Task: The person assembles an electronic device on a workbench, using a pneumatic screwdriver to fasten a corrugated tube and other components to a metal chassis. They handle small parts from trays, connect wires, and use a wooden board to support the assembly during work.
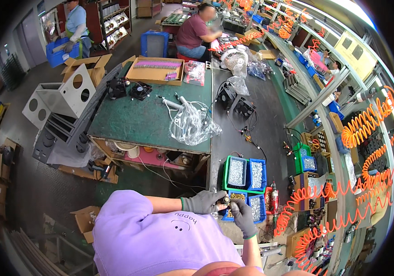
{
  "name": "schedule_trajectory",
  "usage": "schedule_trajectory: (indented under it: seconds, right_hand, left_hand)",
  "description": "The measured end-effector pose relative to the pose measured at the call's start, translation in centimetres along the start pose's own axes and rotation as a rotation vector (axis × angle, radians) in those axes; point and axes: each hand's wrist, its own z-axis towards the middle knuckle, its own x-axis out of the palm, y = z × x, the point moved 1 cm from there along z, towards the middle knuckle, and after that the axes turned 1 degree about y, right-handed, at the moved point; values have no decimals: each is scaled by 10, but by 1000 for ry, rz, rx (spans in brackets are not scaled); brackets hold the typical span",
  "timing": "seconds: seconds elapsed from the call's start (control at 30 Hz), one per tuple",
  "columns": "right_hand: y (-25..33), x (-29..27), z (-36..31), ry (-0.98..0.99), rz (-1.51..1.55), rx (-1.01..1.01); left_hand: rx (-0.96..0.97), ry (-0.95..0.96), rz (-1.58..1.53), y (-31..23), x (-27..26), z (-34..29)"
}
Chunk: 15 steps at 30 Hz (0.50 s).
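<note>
Both my hands wear grey gloves and meet over the near end of several small parts bins. My left hand (204,202) reaches in from the left, its fingers closed on a small metal part (226,200). On the other side of that part, my right hand (244,218) has its thumb and fingers pinched together against it. The part is too small to name. Just under my hands is a blue bin (230,217) with brass-coloured pieces. Beside it stands another blue bin (265,209) with silver fasteners. Farther off, a green tray (225,174) and a blue bin (265,172) hold more silver fasteners.
Right of the bins stands a red bottle (274,200). Orange coiled air hoses (316,198) hang at the right. On the green bench (137,122) lie a bagged cable bundle (190,122) and black fans (140,90). A seated co-worker (194,32) is at the back.
</note>
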Motion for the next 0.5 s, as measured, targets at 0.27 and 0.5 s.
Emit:
schedule_trajectory:
  seconds: [0.27,0.5]
  right_hand:
    - [5,0,2,29,53,16]
    - [1,0,10,8,85,32]
  left_hand:
    - [-96,46,0,-6,-6,0]
    - [-51,-2,-23,-4,-8,2]
